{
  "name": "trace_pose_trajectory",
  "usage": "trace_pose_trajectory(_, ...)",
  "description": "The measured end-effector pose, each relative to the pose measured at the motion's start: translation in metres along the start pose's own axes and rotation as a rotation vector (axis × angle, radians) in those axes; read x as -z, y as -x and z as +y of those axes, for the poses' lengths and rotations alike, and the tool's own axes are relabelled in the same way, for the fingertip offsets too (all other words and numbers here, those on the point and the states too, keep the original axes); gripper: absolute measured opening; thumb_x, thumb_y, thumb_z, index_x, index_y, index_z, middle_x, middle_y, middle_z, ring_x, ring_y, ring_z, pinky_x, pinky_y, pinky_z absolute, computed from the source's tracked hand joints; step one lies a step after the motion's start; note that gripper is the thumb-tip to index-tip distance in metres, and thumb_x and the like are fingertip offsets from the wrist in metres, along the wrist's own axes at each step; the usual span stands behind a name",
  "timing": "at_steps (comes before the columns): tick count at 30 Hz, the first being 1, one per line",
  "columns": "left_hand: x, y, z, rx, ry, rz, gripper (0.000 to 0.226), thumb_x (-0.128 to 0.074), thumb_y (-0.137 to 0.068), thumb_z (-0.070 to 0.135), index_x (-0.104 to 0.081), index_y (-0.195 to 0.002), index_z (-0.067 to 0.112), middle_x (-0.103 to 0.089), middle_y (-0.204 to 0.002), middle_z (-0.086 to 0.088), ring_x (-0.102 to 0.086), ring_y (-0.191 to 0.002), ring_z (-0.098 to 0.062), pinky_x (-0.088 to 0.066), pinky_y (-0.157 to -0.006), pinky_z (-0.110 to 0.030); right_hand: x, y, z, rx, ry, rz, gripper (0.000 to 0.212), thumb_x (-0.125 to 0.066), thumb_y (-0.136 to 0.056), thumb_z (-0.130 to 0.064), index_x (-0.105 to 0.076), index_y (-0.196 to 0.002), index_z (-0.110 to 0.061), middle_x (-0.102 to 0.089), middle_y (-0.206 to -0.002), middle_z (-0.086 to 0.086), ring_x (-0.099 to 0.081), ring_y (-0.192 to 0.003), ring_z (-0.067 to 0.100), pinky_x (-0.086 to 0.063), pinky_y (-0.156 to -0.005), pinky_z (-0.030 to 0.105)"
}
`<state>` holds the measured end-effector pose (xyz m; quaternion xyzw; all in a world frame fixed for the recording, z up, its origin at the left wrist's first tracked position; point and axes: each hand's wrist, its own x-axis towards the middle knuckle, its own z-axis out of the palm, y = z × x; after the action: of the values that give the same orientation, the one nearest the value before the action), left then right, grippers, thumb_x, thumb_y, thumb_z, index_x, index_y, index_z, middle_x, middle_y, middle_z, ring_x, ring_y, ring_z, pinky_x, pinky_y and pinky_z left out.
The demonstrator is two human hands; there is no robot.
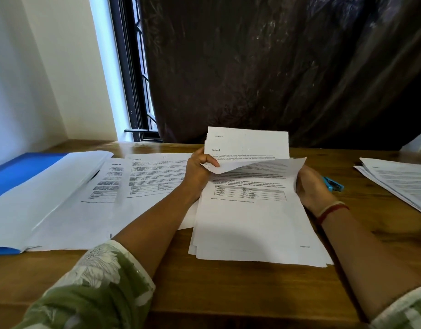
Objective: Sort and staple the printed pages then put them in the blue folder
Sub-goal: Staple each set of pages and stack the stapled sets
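**Wooden table, papers sorted in the middle**

Wood is the surface of the table (228, 288), and on it one stack of printed pages (249, 224) is laid in the middle, between the two hands. The upper sheets (247, 143) of this stack are lifted at the far end, and at least two headings are seen on them. Their left corner is pinched by the left hand (200, 169), with the thumb on top and the fingers curled round the edge. The right hand (311, 186) is placed at the right edge of the same sheets. Its fingers are hidden behind the paper, so it cannot be told whether they are closed on it.

One blue folder (21, 172) is seen at the far left, well apart from both hands, with white sheets lying on it. Two single pages (154, 176) are spread between the folder and the left hand. One blue stapler (334, 184) is found just behind the right hand. One more pile (399, 181) is kept at the right edge.
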<state>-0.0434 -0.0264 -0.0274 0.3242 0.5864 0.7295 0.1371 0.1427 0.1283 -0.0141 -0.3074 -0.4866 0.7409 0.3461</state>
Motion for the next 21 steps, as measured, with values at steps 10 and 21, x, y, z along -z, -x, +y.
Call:
trace_pose_trajectory(10,-0.004,0.002,0.002,-0.123,-0.046,0.07,0.03,-0.07,-0.08,-0.007,-0.068,-0.062,0.017,-0.053,-0.138,-0.006,-0.057,-0.109,-0.014,-0.052,-0.065,-0.012,-0.001,-0.014,0.013,0.302,0.241,0.272,0.018,-0.052,-0.093,0.002,-0.054,-0.096,-0.015,-0.056,-0.08,-0.003,-0.054,-0.073,0.008,-0.044,-0.047,0.008)
trace_pose_trajectory(21,-0.004,0.003,0.003,-0.1,-0.135,0.076,0.01,-0.069,-0.083,-0.004,-0.067,-0.086,0.005,-0.061,-0.117,0.003,-0.061,-0.098,-0.009,-0.058,-0.077,-0.023,-0.005,-0.007,0.011,0.35,-0.001,0.219,0.018,-0.052,-0.097,-0.008,-0.059,-0.085,-0.019,-0.067,-0.088,0.002,-0.067,-0.076,0.013,-0.055,-0.06,0.017)
